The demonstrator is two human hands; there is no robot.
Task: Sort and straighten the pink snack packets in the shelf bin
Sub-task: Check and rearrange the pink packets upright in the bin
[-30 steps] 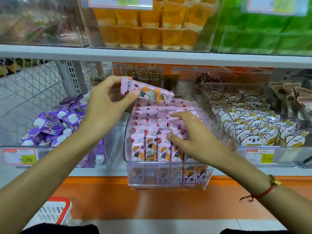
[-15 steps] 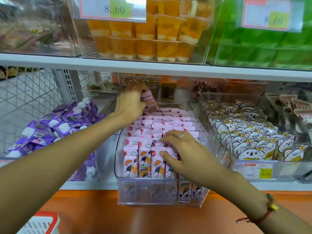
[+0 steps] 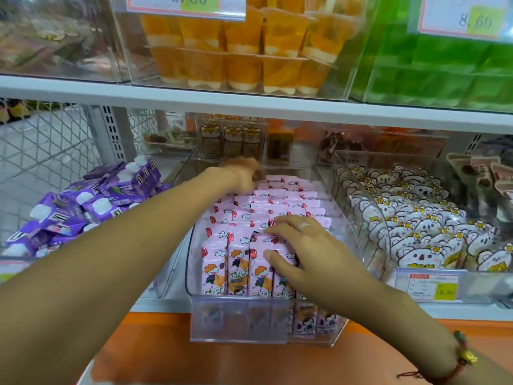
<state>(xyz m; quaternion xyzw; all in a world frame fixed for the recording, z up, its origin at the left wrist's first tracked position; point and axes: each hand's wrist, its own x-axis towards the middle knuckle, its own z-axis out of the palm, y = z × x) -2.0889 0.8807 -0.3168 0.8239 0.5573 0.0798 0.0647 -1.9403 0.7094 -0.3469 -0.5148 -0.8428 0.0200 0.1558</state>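
A clear plastic bin [image 3: 238,320] juts out from the lower shelf, filled with rows of upright pink snack packets [image 3: 280,202] printed with a cartoon child and balloons. My left hand [image 3: 244,173] reaches to the bin's back left corner; its fingers are curled down among the rear packets, and what they hold is hidden. My right hand [image 3: 299,251] lies on the front right rows, fingers spread and fairly straight, pressing on the packet tops.
Purple pouches [image 3: 91,201] fill the bin to the left. Koala-shaped packets [image 3: 416,226] fill the bin to the right. Orange jelly cups [image 3: 236,51] and green packs [image 3: 433,70] stand on the shelf above. A price tag [image 3: 427,282] hangs at the right.
My left hand carried a pink packet from above the bin down to its back left corner, where the packet is now out of sight. My right hand stayed on the front rows.
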